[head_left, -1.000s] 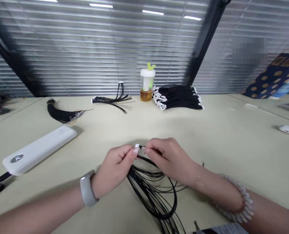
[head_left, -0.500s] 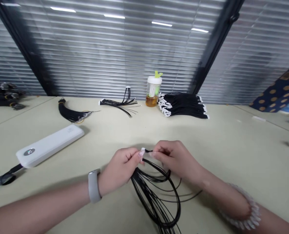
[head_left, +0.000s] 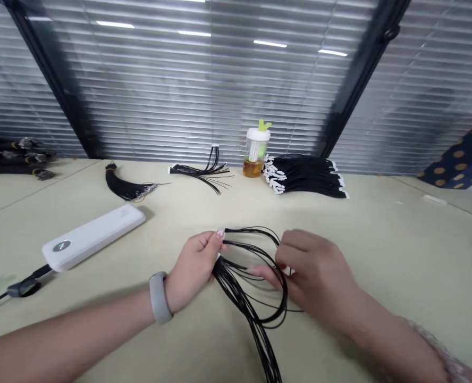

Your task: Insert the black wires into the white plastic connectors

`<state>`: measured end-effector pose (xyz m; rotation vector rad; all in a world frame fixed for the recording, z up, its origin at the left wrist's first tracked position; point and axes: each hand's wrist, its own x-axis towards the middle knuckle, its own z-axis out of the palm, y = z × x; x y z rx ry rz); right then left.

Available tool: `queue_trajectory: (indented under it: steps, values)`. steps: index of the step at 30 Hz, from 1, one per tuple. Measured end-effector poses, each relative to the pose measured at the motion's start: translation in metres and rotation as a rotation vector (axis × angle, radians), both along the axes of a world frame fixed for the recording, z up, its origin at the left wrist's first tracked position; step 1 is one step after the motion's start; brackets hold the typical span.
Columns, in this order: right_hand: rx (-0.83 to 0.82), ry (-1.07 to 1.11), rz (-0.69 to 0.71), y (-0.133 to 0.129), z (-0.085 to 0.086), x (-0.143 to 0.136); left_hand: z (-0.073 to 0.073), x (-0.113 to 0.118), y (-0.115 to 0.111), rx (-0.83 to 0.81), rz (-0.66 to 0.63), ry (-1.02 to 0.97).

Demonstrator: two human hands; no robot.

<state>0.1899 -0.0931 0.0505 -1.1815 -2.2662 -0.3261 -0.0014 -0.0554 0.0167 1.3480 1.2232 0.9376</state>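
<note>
Thumb and fingers of my left hand pinch the white connector end of a bundle of thin black wires. The wires loop out to the right and hang down toward the bottom edge. My right hand is at the right side of the loops, its thumb stretched left among the wires and its other fingers curled. Whether those curled fingers grip any wire is hard to tell. A grey band circles my left wrist, and a beaded bracelet is on the right one.
On the pale table lie a white power bank with a cable, a black wire bundle, a small connector harness and a harness pile. A cup holds amber liquid. More bundles lie far left.
My right hand has moved right and away from the connector, and its thumb has opened out. The wires near the connector now spread in wider loops. The view has shifted slightly.
</note>
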Motion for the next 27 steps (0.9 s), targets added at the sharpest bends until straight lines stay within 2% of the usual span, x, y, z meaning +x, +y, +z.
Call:
queue_trajectory:
  steps: [3,6,9,12,17,24,27]
  values:
    - [-0.255,-0.021,-0.018,-0.014,0.007,-0.005,0.000,0.000,0.000,0.017,-0.014,-0.003]
    - [-0.541,0.066,-0.030,-0.022,0.011,-0.007,-0.001,0.000,-0.001,0.018,-0.023,-0.002]
    - [-0.572,0.162,-0.035,-0.024,0.013,-0.006,0.000,0.000,-0.001,0.017,0.002,-0.009]
    - [-0.575,0.099,-0.020,-0.024,0.015,-0.007,0.000,0.000,0.000,0.020,0.018,0.003]
    - [-0.750,0.053,0.031,-0.020,0.014,-0.012,-0.002,0.001,0.000,0.070,0.022,0.046]
    - [-0.948,0.359,0.223,-0.005,-0.013,-0.019,0.001,0.000,-0.011,0.217,-0.047,0.131]
    - [-0.987,0.547,0.203,-0.004,-0.025,-0.027,0.000,-0.001,-0.013,0.340,-0.063,0.200]
